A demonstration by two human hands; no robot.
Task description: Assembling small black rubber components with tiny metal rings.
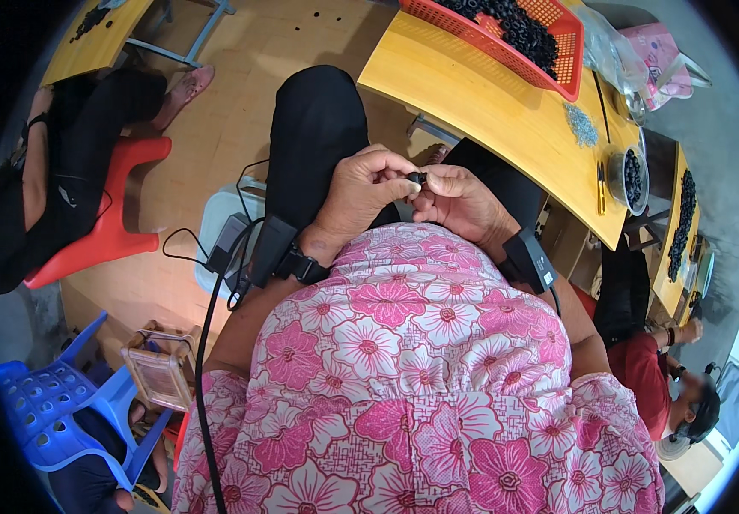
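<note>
In front of my lap, my left hand [366, 190] and my right hand [459, 199] meet, fingertips pinched. Between them is a small black piece [417, 178], rounded and partly covered by the fingers; its exact kind is too small to make out. Both hands grip it, the left from one side and the right from the other. To the right and farther away, a yellow table [472, 94] carries a red plastic basket [568, 72] full of small black parts [519, 34].
On the table lie a pile of small clear-blue pieces [581, 125], a yellow-handled tool [601, 188] and a clear tub [616, 184] of black rings. A red stool [130, 197] with a seated person is at left, a blue chair [48, 411] lower left. Cables [207, 377] run along my left arm.
</note>
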